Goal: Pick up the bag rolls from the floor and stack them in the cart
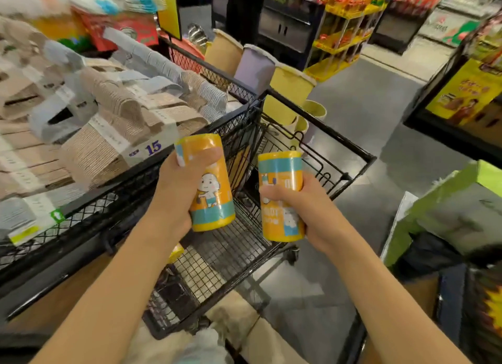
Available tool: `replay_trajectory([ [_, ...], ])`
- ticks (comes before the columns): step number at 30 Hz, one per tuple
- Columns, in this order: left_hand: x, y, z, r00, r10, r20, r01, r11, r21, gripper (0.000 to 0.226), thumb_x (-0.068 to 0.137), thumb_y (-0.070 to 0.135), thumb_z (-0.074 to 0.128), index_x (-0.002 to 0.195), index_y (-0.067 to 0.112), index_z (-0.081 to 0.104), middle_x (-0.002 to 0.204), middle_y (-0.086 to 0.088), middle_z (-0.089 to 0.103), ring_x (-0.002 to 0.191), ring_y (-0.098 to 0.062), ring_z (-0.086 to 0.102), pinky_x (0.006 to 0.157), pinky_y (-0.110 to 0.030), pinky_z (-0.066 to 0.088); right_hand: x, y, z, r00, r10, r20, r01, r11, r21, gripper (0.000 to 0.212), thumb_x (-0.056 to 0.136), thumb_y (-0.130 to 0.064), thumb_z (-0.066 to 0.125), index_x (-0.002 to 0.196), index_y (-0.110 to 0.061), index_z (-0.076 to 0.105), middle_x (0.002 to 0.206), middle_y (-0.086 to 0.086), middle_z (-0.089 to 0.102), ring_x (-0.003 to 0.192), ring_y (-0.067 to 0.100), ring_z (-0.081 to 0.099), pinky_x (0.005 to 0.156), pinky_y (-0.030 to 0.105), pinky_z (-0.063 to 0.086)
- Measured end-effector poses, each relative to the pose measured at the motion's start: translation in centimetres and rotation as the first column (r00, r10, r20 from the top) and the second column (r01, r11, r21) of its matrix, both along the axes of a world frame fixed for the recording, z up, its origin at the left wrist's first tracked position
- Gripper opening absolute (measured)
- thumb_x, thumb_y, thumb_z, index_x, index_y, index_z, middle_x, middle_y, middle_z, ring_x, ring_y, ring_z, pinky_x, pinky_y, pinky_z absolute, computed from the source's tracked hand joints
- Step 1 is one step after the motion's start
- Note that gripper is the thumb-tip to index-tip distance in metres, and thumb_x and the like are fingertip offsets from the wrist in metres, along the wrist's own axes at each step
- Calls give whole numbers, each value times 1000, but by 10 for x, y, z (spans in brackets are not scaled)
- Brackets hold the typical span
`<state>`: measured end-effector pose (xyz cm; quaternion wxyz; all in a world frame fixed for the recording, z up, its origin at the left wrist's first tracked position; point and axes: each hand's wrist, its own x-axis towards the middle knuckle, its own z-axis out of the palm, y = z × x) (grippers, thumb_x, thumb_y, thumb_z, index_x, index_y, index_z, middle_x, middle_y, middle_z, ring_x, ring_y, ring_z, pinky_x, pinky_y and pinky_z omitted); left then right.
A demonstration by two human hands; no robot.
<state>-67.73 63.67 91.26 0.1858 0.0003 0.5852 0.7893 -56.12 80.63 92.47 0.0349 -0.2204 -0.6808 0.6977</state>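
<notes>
Fingers [267, 194] of both hands wrap bag rolls [210, 181] above cart [320, 170].

An orange bag roll [210, 184] is gripped upright in the left hand [173, 198], another [281, 198] in the right hand [304, 208], above the black wire cart [320, 157].

"15" in blue on a white paper band [152, 148], roll labels' lettering too blurred to read

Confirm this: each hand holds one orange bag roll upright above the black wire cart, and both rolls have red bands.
Wrong on the bands. The head view shows teal bands on the left roll in the left hand and the right roll in the right hand. Both are upright above the black wire cart.
</notes>
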Motion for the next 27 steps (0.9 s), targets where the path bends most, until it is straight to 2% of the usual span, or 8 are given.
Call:
replay_trajectory([
  [4, -40, 7, -8, 995, 91, 41, -91, 996, 9, 16, 84, 21, 76, 97, 24, 66, 93, -2, 71, 84, -24, 71, 78, -46, 61, -53, 18, -6, 997, 67, 48, -67, 998, 4, 47, 80, -15, 83, 121, -17, 60, 102, 7, 75, 88, 21, 75, 75, 36, 62],
  [7, -64, 10, -17, 988, 136, 73, -135, 991, -11, 25, 83, 21, 76, 106, 20, 67, 93, -3, 73, 84, -26, 72, 75, -47, 62, -94, 29, -14, 990, 118, 78, -118, 993, -7, 49, 79, -17, 83, 122, -17, 60, 104, 7, 74, 88, 21, 75, 73, 36, 62],
  [10, -87, 11, -29, 979, 185, 87, -181, 982, -52, 21, 84, 23, 76, 104, 20, 68, 91, -2, 74, 87, -28, 72, 78, -48, 60, -133, 39, -27, 977, 196, 90, -194, 981, -32, 46, 80, -20, 83, 120, -19, 61, 99, 1, 74, 88, 19, 75, 73, 35, 61],
  [13, -105, 16, -42, 953, 281, 116, -268, 957, -113, 13, 85, 23, 78, 94, 26, 69, 87, 3, 77, 83, -22, 74, 78, -45, 60, -170, 50, -44, 950, 292, 114, -287, 956, -59, 44, 80, -21, 83, 119, -21, 62, 100, 1, 74, 91, 20, 75, 79, 40, 61],
  [17, -125, 33, -56, 908, 403, 115, -379, 907, -185, 19, 86, 23, 77, 101, 27, 67, 89, 11, 75, 82, -5, 72, 77, -35, 57, -219, 64, -66, 901, 410, 142, -400, 911, -98, 57, 67, -29, 86, 119, -21, 61, 105, 4, 75, 92, 19, 75, 76, 37, 61],
  [21, -142, 47, -72, 853, 499, 149, -458, 855, -244, 38, 83, 26, 79, 119, 17, 66, 115, -4, 73, 107, -25, 69, 97, -53, 53, -255, 74, -90, 839, 518, 164, -505, 855, -119, 60, 70, -29, 86, 122, -17, 58, 106, 5, 74, 91, 18, 74, 73, 32, 60],
  [24, -146, 51, -87, 823, 534, 193, -487, 839, -245, 49, 76, 31, 83, 120, 16, 65, 112, -9, 74, 104, -31, 71, 92, -55, 56, -272, 77, -107, 809, 555, 196, -536, 832, -144, 53, 78, -24, 85, 123, -19, 57, 109, 4, 73, 92, 17, 74, 72, 30, 60],
  [27, -148, 48, -108, 807, 540, 238, -478, 835, -273, 36, 83, 27, 79, 115, 18, 64, 107, -9, 74, 99, -32, 73, 76, -44, 61, -283, 78, -125, 790, 575, 214, -553, 818, -157, 62, 72, -30, 89, 125, -19, 58, 113, 7, 72, 98, 21, 74, 77, 36, 61],
])
